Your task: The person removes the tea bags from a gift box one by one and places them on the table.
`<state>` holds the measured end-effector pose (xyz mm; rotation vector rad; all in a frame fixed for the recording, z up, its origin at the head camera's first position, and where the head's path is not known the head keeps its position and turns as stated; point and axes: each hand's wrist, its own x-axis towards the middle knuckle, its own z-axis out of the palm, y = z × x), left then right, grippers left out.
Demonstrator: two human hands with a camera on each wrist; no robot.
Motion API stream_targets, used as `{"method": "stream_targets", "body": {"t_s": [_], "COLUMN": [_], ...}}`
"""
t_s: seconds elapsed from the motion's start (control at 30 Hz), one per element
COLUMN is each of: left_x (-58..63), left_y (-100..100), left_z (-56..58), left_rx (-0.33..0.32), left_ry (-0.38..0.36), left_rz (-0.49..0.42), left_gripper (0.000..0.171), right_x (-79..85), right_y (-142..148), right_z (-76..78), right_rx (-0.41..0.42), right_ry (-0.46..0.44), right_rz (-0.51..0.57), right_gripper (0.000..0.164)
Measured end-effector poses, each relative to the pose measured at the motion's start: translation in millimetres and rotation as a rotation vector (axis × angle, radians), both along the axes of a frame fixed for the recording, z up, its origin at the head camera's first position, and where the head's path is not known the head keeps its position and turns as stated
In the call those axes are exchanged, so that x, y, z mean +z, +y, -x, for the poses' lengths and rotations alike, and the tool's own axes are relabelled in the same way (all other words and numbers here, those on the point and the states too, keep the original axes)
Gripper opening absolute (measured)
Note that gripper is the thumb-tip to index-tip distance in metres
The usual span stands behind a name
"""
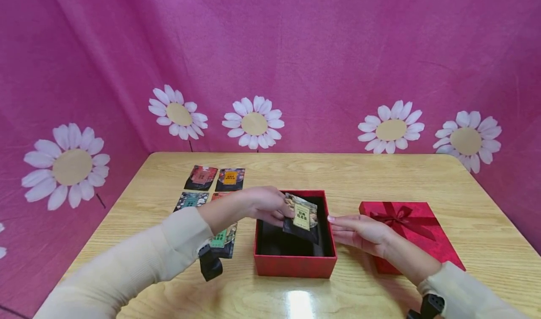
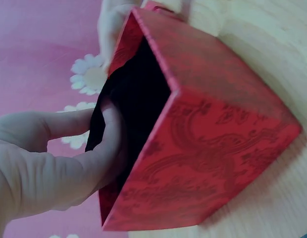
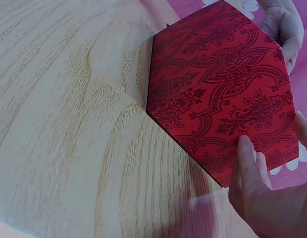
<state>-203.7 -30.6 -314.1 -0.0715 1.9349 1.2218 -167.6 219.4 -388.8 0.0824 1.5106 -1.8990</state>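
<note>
My left hand (image 1: 267, 204) reaches over the left wall of a red patterned gift box (image 1: 296, 266) and pinches a snack packet (image 1: 302, 218) by its left side. The packet is black below, with a pale yellow label and a nut-like picture above. It is tilted within the box opening, over the dark inside. In the left wrist view only its dark back (image 2: 97, 124) shows, between thumb and fingers. My right hand (image 1: 361, 233) touches the box's right wall with extended fingertips, the thumb near the rim.
Several more packets lie left of the box, among them a red-labelled one (image 1: 202, 177), an orange-labelled one (image 1: 230, 180) and a green-labelled one (image 1: 228, 241); my left forearm covers part of them. The red lid (image 1: 422, 237) with its bow lies to the right, behind my right wrist.
</note>
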Motion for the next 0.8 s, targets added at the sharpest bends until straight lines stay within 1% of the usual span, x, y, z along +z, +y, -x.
{"method": "stream_targets", "body": {"t_s": [0.1,0.13,0.2,0.33,0.4,0.43,0.53,0.67,0.7,0.8], "left_x": [4.1,5.4,8.4,13.8,15.0,15.1,14.2,11.0,10.0,8.0], "left_y": [-6.9,-9.6,-15.2,-29.2,-36.6,-40.1,-49.6,-59.8,-62.0,-68.9], "left_z": [2.6,3.2,4.4,6.4,7.9,8.6,10.6,13.0,13.4,13.9], "left_rx": [-0.023,-0.032,-0.048,-0.081,-0.09,-0.085,-0.086,-0.06,-0.044,-0.024], "left_ry": [0.011,0.017,0.032,0.083,0.109,0.12,0.141,0.158,0.163,0.187], "left_rz": [-0.02,-0.027,-0.029,-0.008,0.003,0.003,-0.024,-0.07,-0.076,-0.089], "left_gripper": [0.032,0.033,0.039,0.063,0.067,0.071,0.07,0.069,0.068,0.069], "right_x": [-0.4,-0.4,-0.3,-0.1,-0.1,0.0,0.2,0.4,0.3,-0.1], "right_y": [0.0,0.0,-0.2,-0.2,-0.1,0.0,0.4,1.2,1.4,1.9], "right_z": [-0.3,-0.4,-0.4,-0.5,-0.5,-0.5,-0.6,-0.8,-0.8,-0.9], "right_rx": [-0.003,-0.007,-0.013,-0.018,-0.016,-0.015,-0.015,-0.014,-0.013,-0.01], "right_ry": [-0.002,-0.007,-0.013,-0.016,-0.012,-0.009,-0.009,-0.008,-0.007,-0.004], "right_rz": [-0.001,-0.002,-0.009,-0.021,-0.024,-0.024,-0.023,-0.025,-0.025,-0.02], "right_gripper": [0.034,0.032,0.032,0.03,0.028,0.027,0.029,0.039,0.04,0.041]}}
